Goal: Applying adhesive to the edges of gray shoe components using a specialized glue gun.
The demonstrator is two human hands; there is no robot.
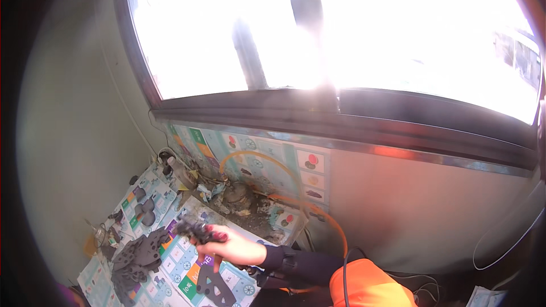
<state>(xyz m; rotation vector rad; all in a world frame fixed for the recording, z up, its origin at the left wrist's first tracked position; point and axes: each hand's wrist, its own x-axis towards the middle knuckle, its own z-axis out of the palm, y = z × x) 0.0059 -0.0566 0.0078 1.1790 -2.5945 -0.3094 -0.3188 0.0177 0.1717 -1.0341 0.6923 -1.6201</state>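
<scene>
My right hand (236, 247) reaches in from the lower right in a dark sleeve, its fingers closed. It holds a dark tool (192, 228) with a red part near the fingers; blur hides its exact kind. Just below the hand, a flat dark grey piece with cut-out holes (216, 289) lies on the table. A heap of dark grey perforated pieces (136, 258) rests to the left of the tool. Farther left are several rounded grey pieces (145, 214). My left hand does not show.
Printed sheets with coloured pictures (185, 264) cover the table. At its back stand a stained, round dark container (238, 196) and a pale bottle (181, 173). A yellow-orange hose (273, 162) arches along the wall. Above runs a window ledge (352, 128); cables (421, 277) hang at the right.
</scene>
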